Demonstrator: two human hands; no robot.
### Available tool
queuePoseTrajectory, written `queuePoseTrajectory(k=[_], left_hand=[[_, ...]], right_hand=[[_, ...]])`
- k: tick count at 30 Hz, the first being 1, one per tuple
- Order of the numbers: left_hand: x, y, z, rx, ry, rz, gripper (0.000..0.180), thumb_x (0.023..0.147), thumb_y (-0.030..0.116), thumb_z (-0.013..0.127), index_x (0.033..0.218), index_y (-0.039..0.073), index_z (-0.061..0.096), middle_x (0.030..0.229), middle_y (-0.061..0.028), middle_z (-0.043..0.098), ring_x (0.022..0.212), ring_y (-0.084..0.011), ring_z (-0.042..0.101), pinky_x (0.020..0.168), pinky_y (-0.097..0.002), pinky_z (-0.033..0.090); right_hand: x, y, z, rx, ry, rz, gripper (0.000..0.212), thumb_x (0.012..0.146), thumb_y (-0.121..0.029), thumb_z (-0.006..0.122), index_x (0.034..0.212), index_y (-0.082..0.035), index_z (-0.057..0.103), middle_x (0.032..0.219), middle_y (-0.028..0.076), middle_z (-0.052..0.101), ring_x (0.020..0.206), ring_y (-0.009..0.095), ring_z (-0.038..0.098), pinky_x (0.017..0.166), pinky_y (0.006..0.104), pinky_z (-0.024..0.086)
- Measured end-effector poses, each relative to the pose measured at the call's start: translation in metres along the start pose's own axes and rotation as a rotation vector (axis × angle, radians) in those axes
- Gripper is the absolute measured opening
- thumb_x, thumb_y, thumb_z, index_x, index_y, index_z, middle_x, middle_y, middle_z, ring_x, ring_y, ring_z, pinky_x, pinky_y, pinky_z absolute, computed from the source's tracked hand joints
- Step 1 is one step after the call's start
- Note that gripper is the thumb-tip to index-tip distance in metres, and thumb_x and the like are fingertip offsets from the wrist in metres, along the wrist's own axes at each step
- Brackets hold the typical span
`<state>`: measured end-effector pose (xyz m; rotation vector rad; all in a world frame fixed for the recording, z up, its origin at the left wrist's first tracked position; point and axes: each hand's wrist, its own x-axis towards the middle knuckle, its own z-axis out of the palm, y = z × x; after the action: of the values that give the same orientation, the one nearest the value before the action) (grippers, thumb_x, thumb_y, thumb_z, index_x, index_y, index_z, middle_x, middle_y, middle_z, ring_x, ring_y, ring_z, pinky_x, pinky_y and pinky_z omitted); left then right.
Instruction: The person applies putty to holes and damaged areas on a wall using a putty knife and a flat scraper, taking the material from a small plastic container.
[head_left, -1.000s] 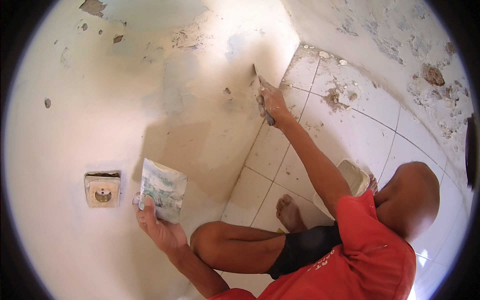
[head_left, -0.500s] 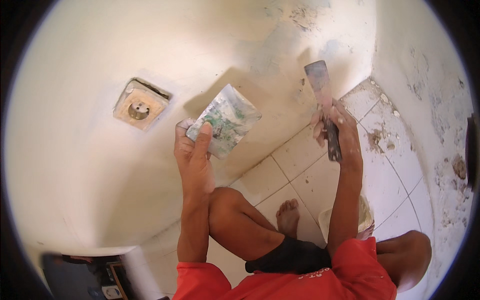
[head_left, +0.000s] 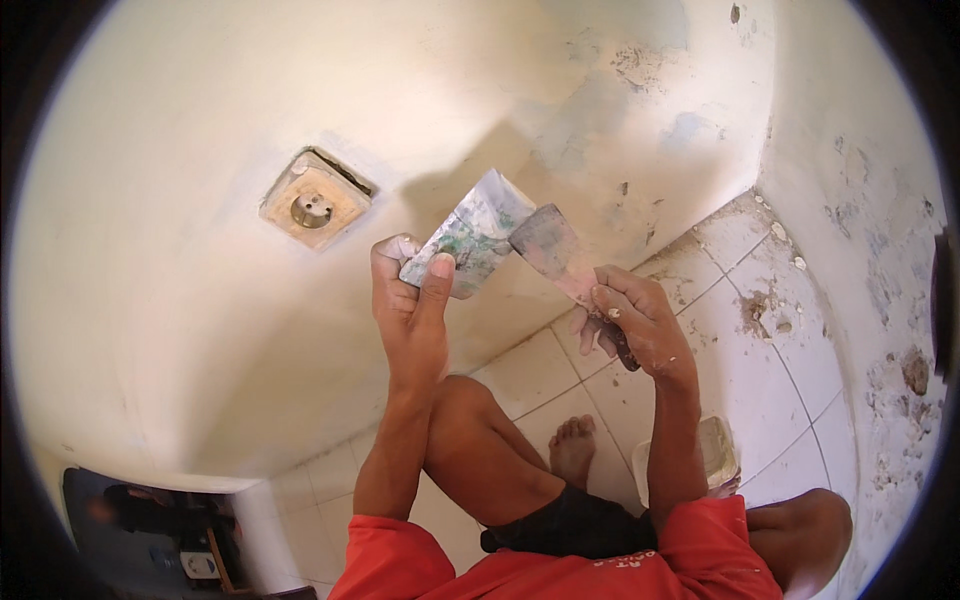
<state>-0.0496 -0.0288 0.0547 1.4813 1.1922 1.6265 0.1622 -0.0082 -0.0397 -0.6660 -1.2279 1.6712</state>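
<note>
Pinched in my left hand [head_left: 415, 300] is a flat rectangular plate [head_left: 478, 232], pale grey with green and white smears, its thumb lying across the near face. My right hand [head_left: 640, 315] grips a putty knife [head_left: 550, 245] by its dark handle, most of which the fingers cover. The knife's wide, stained blade points up and left, and its end overlaps or meets the plate's right edge; whether they touch I cannot tell. Both things are held up in front of the cream wall [head_left: 300, 350], where they cast a shadow.
A wall socket [head_left: 315, 205] sits left of my left hand. Below my right forearm stands a pale tub [head_left: 715, 450] on the white floor tiles [head_left: 790, 400]. Crumbs of debris [head_left: 765, 310] lie near the corner. The right wall [head_left: 880, 300] is patchy and flaking.
My right hand has swung left and lower, tilting the putty knife so its blade comes to the plate. The plate has turned slightly. The view has shifted a little.
</note>
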Motion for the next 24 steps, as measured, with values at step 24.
queuePoseTrajectory(k=[24], left_hand=[[0.000, -0.013, -0.004, 0.098, -0.042, -0.026, 0.021, 0.099, 0.013, 0.056, 0.112, 0.007, 0.042, 0.099, -0.0047, 0.059, 0.086, -0.0079, 0.056, 0.071, -0.0229, 0.047]], right_hand=[[0.005, 0.020, -0.005, -0.059, 0.066, -0.050, 0.026, 0.097, -0.021, 0.049, 0.096, 0.002, 0.062, 0.073, 0.007, 0.063, 0.058, 0.009, 0.055, 0.050, 0.0211, 0.039]])
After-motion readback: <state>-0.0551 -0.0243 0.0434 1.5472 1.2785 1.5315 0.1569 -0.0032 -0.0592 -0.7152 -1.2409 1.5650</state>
